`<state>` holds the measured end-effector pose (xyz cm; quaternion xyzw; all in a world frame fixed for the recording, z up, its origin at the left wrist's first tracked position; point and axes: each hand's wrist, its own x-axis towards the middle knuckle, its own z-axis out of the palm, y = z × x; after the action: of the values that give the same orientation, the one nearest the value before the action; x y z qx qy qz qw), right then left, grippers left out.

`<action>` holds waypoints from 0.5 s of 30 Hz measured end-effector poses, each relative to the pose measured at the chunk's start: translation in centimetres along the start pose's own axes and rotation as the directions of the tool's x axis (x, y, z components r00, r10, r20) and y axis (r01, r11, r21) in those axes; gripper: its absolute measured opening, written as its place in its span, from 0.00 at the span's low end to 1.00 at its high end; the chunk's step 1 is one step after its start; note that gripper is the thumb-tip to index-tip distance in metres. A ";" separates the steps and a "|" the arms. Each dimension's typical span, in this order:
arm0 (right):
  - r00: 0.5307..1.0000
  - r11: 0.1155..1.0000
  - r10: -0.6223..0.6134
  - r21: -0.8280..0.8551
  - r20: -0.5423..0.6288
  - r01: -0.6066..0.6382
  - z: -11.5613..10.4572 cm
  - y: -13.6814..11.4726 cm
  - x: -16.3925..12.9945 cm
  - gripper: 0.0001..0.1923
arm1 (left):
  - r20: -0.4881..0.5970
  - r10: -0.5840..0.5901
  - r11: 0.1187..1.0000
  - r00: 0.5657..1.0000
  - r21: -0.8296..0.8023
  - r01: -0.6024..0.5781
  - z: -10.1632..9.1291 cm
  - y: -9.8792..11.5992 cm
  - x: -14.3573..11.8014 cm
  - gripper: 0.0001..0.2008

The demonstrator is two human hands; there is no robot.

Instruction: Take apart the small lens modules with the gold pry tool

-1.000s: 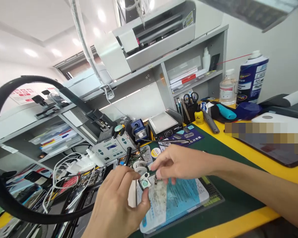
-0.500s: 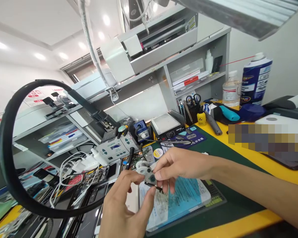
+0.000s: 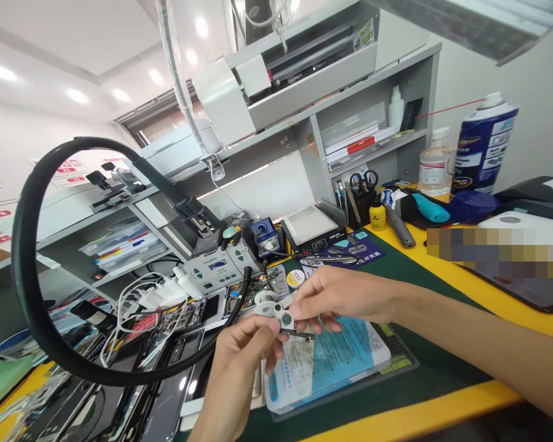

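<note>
A small phone camera module (image 3: pixel 286 320), silvery with a dark round lens, is held up between my hands, above a blue-and-white printed pad (image 3: pixel 350 356). My left hand (image 3: pixel 244 350) pinches its left edge between thumb and fingertips. From the other side, my right hand (image 3: pixel 345 299) grips the right edge with thumb and index finger, its other fingers curled behind. A thin dark strip juts out below the module toward the right. Just behind the module stands a white spool (image 3: pixel 265 299), partly covered by the fingers.
A thick black hose (image 3: pixel 21 258) loops across the left side. Phones and parts (image 3: pixel 166 368) crowd the lower left. Behind are a hot-air station (image 3: pixel 216 273), a heating plate (image 3: pixel 311 226) and a circuit board (image 3: pixel 262 285). A spray can (image 3: pixel 483 147) stands at right.
My left thumb has moved from beneath the module up to its left edge, and the left fingers have curled in. My right hand keeps its pinch. The view has shifted slightly.
</note>
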<state>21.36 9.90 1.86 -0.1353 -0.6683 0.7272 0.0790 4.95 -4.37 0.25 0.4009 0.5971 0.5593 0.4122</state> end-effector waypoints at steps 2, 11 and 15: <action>1.000 1.000 -0.020 0.000 -0.007 0.020 0.0 -0.1 -0.1 0.15 | -0.003 0.011 1.000 1.000 0.008 -0.011 0.0 -0.1 -0.1 0.16; 0.998 0.997 -0.070 -0.029 -0.004 0.070 0.0 -0.5 -0.5 0.16 | 0.029 0.088 0.993 0.996 0.075 -0.090 -0.1 -0.3 -0.8 0.18; 0.997 0.996 -0.071 -0.053 -0.014 0.070 -0.1 -0.6 -0.6 0.18 | 0.025 0.126 0.985 0.992 0.113 -0.128 -0.1 -0.3 -1.0 0.18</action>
<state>21.94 9.86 2.46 -0.1196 -0.6909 0.7050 0.1063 5.21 -5.31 -0.03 0.4659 0.5977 0.5459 0.3574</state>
